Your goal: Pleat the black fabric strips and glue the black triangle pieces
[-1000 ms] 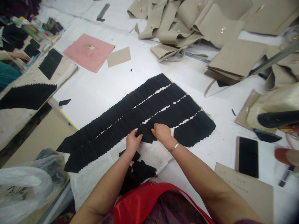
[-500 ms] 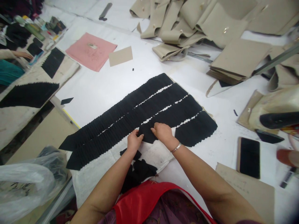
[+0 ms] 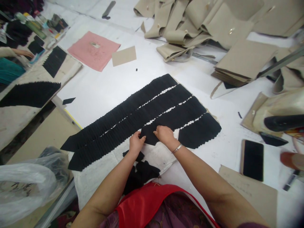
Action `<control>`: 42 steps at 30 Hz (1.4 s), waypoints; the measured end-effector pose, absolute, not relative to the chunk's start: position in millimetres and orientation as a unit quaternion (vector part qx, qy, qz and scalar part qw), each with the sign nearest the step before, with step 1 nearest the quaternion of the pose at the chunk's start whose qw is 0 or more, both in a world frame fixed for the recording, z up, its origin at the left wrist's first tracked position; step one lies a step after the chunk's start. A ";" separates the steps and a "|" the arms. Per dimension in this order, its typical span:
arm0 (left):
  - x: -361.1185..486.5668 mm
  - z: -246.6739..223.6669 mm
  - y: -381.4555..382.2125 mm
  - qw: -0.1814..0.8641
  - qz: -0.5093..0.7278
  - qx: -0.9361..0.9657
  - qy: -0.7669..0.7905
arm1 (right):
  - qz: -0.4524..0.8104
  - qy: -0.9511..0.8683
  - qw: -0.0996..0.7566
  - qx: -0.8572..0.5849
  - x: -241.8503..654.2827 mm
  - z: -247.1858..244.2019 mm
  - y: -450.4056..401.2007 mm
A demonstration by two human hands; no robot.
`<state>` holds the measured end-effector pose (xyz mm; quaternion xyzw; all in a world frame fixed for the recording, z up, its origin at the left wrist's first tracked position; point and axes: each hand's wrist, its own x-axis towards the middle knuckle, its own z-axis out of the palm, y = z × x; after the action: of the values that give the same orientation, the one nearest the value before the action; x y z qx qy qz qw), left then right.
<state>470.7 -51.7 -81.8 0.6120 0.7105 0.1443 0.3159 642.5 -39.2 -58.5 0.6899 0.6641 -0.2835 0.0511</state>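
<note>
Black pieces with zigzag edges [image 3: 166,115] lie overlapped in long slanting rows on the white table. At the near end of one row, my left hand [image 3: 137,141] pinches the left edge of a black piece [image 3: 150,134]. The fingers of my right hand [image 3: 164,134] are curled onto the same piece from the right; a metal bracelet is on that wrist. To the right of my right hand lies a shorter row of black pieces [image 3: 199,131]. Crumpled black cloth [image 3: 142,175] sits below my hands, on and beside a whitish cloth [image 3: 99,169].
Beige pieces [image 3: 185,25] are heaped at the back, with a beige stack [image 3: 244,61] at right. A pink sheet [image 3: 93,50] lies back left. A phone [image 3: 253,160] is at right, a plastic bag [image 3: 26,186] at left. Another person's hand [image 3: 23,53] shows far left.
The view has shifted very slightly. Both hands stay in nearly the same place on the black piece.
</note>
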 end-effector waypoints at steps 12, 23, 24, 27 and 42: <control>469.8 -83.8 -53.3 0.299 0.135 0.606 0.725 | -0.270 0.662 0.051 0.697 639.6 -57.2 -41.1; 467.1 -86.7 -54.7 0.304 0.155 0.601 0.723 | -0.262 0.670 0.057 0.693 637.6 -56.1 -41.9; 467.3 -86.6 -54.7 0.306 0.156 0.599 0.723 | -0.261 0.671 0.055 0.692 637.4 -55.8 -42.4; 468.5 -85.1 -54.5 0.312 0.157 0.597 0.722 | -0.258 0.680 0.041 0.685 636.3 -54.9 -44.2; 455.5 -99.0 -57.6 0.317 0.153 0.581 0.734 | -0.268 0.677 0.058 0.683 628.7 -58.9 -43.6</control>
<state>455.5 -57.6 -99.0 0.5812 0.7335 0.1535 0.3172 628.7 -43.6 -58.9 0.6832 0.6769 -0.2679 0.0576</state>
